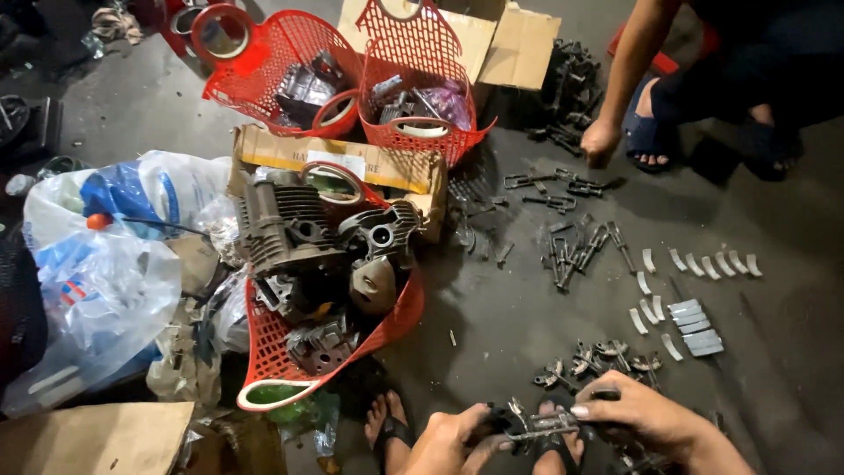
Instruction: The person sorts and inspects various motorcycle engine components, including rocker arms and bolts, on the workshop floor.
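both hands clamped on small metal part (538, 428), bottom centre: left hand (453, 440) steadies, right hand (646, 413) grips; keep hold firm, low over floor (492, 325).

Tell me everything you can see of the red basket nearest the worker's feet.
The red basket is plastic mesh with a pale-rimmed handle loop at its near end. It lies tipped on the dark floor, mouth toward the camera, piled with grey metal engine parts: a finned cylinder block, a round-holed casting, smaller dark pieces. A cardboard box sits behind it, plastic bags against its left side. Neither hand touches it.
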